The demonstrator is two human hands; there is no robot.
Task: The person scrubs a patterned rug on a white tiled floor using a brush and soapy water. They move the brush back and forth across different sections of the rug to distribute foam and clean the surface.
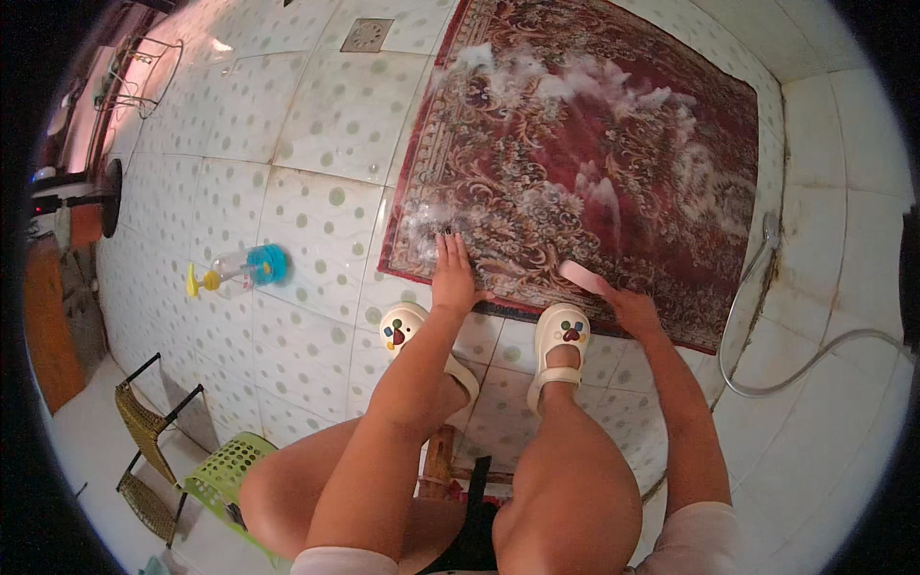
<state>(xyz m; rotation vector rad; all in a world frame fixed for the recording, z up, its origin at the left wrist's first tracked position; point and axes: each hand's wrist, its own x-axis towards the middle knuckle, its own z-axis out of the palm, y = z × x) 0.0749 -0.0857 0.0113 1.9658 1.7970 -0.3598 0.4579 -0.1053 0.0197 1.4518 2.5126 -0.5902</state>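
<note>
A red patterned rug [611, 208] with floral scrolls lies on the tiled floor before me, white foam [575, 83] spread over parts of it. My left hand [453, 277] rests flat near the rug's lower left corner, palm down, fingers pointing away from me and thumb out to the side. In my right hand [632, 307] is a pale pink brush [582, 277], held against the rug by its near edge. The brush's underside is hidden. Both hands are close to my cream clogs, one foot beside each.
A clear pump bottle [233, 273] with blue liquid lies on its side at left. A shower hose [737, 388] curves along the right wall. A floor drain [366, 34] is at the top. A green basket [226, 467] and a woven chair [144, 424] stand lower left.
</note>
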